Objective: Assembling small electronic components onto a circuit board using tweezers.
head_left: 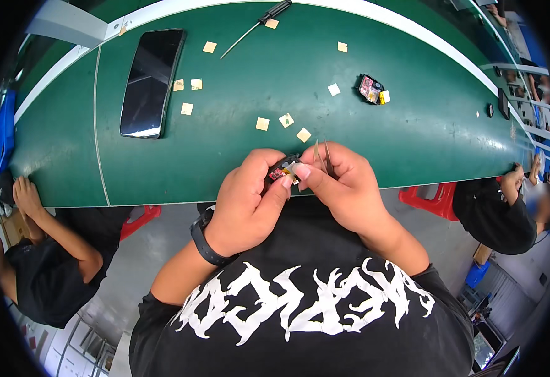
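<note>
My left hand (250, 198) grips a small black device with red and yellow parts inside (283, 170) at the near edge of the green table (287, 75). My right hand (344, 185) meets it from the right, thumb pressed on the device, and also holds thin metal tweezers (322, 154) that point away from me. A black band sits on my left wrist.
A second small open device (371, 88) lies further out to the right. Several small tan squares (261, 124) are scattered on the table. A dark phone (151, 81) lies at left, a screwdriver (256, 26) at the far edge. Other people sit at left and right.
</note>
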The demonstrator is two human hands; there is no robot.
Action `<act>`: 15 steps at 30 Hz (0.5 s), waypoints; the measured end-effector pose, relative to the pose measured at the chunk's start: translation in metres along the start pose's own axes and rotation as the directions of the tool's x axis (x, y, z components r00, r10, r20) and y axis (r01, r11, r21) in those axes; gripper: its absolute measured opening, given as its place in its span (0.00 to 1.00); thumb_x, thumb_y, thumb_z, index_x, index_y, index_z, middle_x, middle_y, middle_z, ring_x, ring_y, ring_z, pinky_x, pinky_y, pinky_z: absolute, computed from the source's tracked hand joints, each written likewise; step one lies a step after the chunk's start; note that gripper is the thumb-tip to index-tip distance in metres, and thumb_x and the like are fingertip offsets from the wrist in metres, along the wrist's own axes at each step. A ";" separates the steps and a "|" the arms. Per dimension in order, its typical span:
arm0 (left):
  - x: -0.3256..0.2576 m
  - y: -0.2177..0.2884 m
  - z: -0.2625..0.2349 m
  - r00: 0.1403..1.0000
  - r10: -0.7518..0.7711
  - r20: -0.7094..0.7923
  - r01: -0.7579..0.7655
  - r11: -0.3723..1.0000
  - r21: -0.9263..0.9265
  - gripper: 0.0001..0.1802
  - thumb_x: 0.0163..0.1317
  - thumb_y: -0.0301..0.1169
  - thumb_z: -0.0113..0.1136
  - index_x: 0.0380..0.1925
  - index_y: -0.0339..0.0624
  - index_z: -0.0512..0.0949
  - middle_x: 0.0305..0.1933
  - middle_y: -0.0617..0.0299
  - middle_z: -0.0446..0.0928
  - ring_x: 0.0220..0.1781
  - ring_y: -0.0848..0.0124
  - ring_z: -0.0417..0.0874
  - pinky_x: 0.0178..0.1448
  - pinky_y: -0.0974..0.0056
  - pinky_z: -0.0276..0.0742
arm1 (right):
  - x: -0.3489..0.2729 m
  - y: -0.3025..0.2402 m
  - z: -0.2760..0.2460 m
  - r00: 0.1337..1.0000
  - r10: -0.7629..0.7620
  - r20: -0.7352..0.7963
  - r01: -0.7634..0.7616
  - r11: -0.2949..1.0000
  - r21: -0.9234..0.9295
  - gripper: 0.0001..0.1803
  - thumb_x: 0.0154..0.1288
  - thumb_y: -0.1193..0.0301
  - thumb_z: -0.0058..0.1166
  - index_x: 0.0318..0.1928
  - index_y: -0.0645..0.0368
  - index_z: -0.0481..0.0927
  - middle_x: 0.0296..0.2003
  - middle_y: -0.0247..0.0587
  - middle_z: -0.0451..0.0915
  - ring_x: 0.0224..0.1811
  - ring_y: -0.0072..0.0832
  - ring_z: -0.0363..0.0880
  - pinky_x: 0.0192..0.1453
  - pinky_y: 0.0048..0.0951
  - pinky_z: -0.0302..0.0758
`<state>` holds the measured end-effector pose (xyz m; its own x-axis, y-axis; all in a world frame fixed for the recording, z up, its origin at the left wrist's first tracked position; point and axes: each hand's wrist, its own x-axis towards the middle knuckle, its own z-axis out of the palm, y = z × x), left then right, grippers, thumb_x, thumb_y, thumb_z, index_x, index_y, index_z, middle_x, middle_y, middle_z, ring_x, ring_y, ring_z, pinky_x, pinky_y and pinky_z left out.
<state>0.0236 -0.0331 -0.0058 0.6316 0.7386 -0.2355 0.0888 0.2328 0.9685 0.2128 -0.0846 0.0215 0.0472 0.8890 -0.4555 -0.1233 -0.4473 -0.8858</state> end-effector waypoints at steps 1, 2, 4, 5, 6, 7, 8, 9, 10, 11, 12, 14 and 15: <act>0.000 0.001 -0.001 0.999 0.025 0.020 -0.026 0.998 0.048 0.12 0.74 0.23 0.56 0.53 0.32 0.70 0.35 0.61 0.79 0.31 0.79 0.77 0.36 0.69 0.76 | 0.000 -0.001 -0.001 1.000 0.015 0.017 -0.016 0.999 0.039 0.07 0.76 0.73 0.59 0.44 0.66 0.79 0.35 0.32 0.84 0.38 0.15 0.80 0.45 0.20 0.78; -0.001 0.003 -0.003 1.000 0.024 0.019 -0.025 0.999 0.048 0.12 0.74 0.23 0.56 0.53 0.32 0.70 0.35 0.61 0.79 0.31 0.79 0.77 0.36 0.69 0.76 | -0.001 -0.002 -0.001 0.999 0.030 0.034 -0.032 0.996 0.077 0.07 0.77 0.73 0.58 0.44 0.66 0.79 0.35 0.32 0.84 0.38 0.15 0.80 0.45 0.21 0.78; -0.001 0.008 -0.005 0.992 -0.076 0.100 0.083 0.994 -0.073 0.15 0.76 0.25 0.53 0.58 0.31 0.70 0.40 0.59 0.81 0.33 0.78 0.78 0.39 0.69 0.78 | -0.003 0.000 0.001 0.999 -0.005 0.041 -0.002 0.987 0.163 0.07 0.77 0.73 0.58 0.45 0.66 0.78 0.35 0.33 0.84 0.36 0.14 0.79 0.41 0.20 0.77; -0.002 0.006 -0.007 0.992 -0.076 0.100 0.084 0.994 -0.074 0.15 0.76 0.25 0.53 0.58 0.31 0.70 0.40 0.59 0.81 0.33 0.78 0.78 0.39 0.69 0.78 | -0.004 0.001 0.002 0.998 -0.041 0.044 0.029 0.968 0.248 0.07 0.77 0.73 0.58 0.45 0.65 0.78 0.35 0.33 0.84 0.34 0.13 0.78 0.37 0.19 0.75; -0.005 0.003 -0.007 0.994 -0.024 0.109 0.044 0.982 -0.184 0.17 0.77 0.26 0.51 0.61 0.31 0.69 0.42 0.57 0.81 0.34 0.77 0.79 0.40 0.69 0.79 | -0.005 0.001 0.001 0.998 -0.039 0.045 0.027 0.968 0.248 0.07 0.77 0.73 0.58 0.45 0.65 0.78 0.35 0.33 0.84 0.34 0.13 0.78 0.37 0.19 0.75; -0.007 0.000 -0.009 0.993 0.029 0.112 0.005 0.956 -0.292 0.19 0.78 0.28 0.48 0.64 0.31 0.67 0.45 0.56 0.81 0.36 0.76 0.79 0.42 0.69 0.79 | -0.005 0.001 0.000 0.998 -0.019 0.062 0.003 0.966 0.258 0.07 0.77 0.74 0.58 0.46 0.65 0.77 0.35 0.34 0.84 0.32 0.12 0.78 0.33 0.18 0.72; -0.008 -0.004 -0.012 0.986 0.091 0.137 -0.046 0.953 -0.298 0.22 0.78 0.28 0.46 0.67 0.31 0.66 0.49 0.54 0.80 0.38 0.75 0.80 0.44 0.68 0.80 | -0.006 0.001 -0.002 0.997 0.000 0.078 -0.021 0.963 0.267 0.07 0.77 0.74 0.58 0.46 0.65 0.77 0.35 0.35 0.85 0.30 0.11 0.77 0.29 0.17 0.69; -0.008 -0.005 -0.014 0.987 0.089 0.136 -0.045 0.953 -0.299 0.22 0.78 0.28 0.46 0.67 0.31 0.66 0.49 0.54 0.80 0.38 0.75 0.80 0.44 0.68 0.80 | -0.007 0.002 -0.002 0.997 0.002 0.079 -0.023 0.963 0.267 0.07 0.77 0.74 0.58 0.46 0.65 0.77 0.35 0.35 0.85 0.30 0.11 0.77 0.29 0.17 0.69; -0.008 -0.005 -0.014 0.983 0.119 0.142 -0.071 0.951 -0.302 0.22 0.77 0.28 0.46 0.67 0.31 0.67 0.49 0.54 0.80 0.38 0.75 0.80 0.44 0.68 0.80 | -0.007 0.004 -0.002 0.998 0.004 0.070 -0.020 0.973 0.230 0.07 0.77 0.73 0.58 0.46 0.64 0.76 0.35 0.36 0.85 0.29 0.10 0.76 0.27 0.17 0.66; -0.009 -0.006 -0.015 0.978 0.148 0.147 -0.098 0.947 -0.305 0.22 0.76 0.28 0.46 0.67 0.30 0.67 0.49 0.55 0.80 0.38 0.75 0.80 0.45 0.68 0.80 | -0.007 0.004 -0.002 0.998 0.004 0.061 -0.016 0.981 0.193 0.07 0.77 0.73 0.58 0.45 0.64 0.76 0.36 0.36 0.86 0.27 0.09 0.76 0.25 0.16 0.63; -0.009 -0.007 -0.015 0.978 0.148 0.146 -0.098 0.947 -0.305 0.22 0.76 0.28 0.46 0.67 0.30 0.67 0.49 0.55 0.80 0.38 0.75 0.80 0.45 0.68 0.80 | -0.008 0.004 -0.003 0.998 0.005 0.062 -0.017 0.981 0.193 0.07 0.77 0.73 0.58 0.45 0.64 0.76 0.36 0.36 0.86 0.27 0.09 0.76 0.25 0.16 0.63; -0.009 -0.008 -0.015 0.972 0.186 0.144 -0.133 0.940 -0.315 0.24 0.74 0.25 0.47 0.68 0.30 0.67 0.50 0.54 0.80 0.39 0.74 0.81 0.45 0.67 0.80 | -0.008 0.002 -0.003 0.995 -0.029 0.098 0.004 0.968 0.250 0.06 0.77 0.73 0.58 0.45 0.64 0.76 0.37 0.37 0.87 0.28 0.09 0.75 0.27 0.16 0.66; -0.010 -0.007 -0.013 0.972 0.186 0.143 -0.134 0.940 -0.315 0.24 0.74 0.25 0.47 0.68 0.30 0.67 0.50 0.54 0.80 0.39 0.74 0.81 0.45 0.67 0.80 | -0.008 0.002 -0.002 0.995 -0.029 0.099 0.003 0.968 0.250 0.06 0.77 0.73 0.58 0.45 0.64 0.76 0.37 0.37 0.87 0.28 0.09 0.75 0.27 0.16 0.66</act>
<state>0.0067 -0.0332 -0.0111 0.7403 0.6712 -0.0371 -0.2438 0.3195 0.9157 0.2142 -0.0929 0.0234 -0.0479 0.9069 -0.4187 -0.3669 -0.4058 -0.8371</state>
